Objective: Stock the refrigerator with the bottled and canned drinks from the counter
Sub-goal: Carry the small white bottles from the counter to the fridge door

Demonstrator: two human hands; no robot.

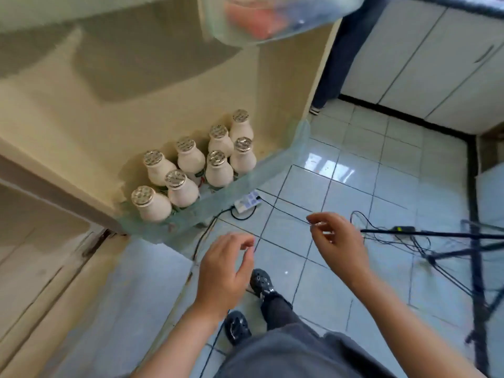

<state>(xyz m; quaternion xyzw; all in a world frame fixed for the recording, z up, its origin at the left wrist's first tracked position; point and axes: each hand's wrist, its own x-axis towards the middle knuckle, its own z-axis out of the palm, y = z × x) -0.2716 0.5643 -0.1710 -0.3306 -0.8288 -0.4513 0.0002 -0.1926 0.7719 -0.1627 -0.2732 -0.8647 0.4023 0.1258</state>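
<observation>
bottled drinks racked in refrigerator door shelf

eight white, round-shouldered bottles with silver foil caps stand upright in two rows behind the shelf's translucent plastic rail. cap print is illegible and the rail mostly hides the labels. left hand and right hand hover over the glossy tiled floor, fingers loosely curled, holding nothing. upper door bin is blurred and cut off.
</observation>
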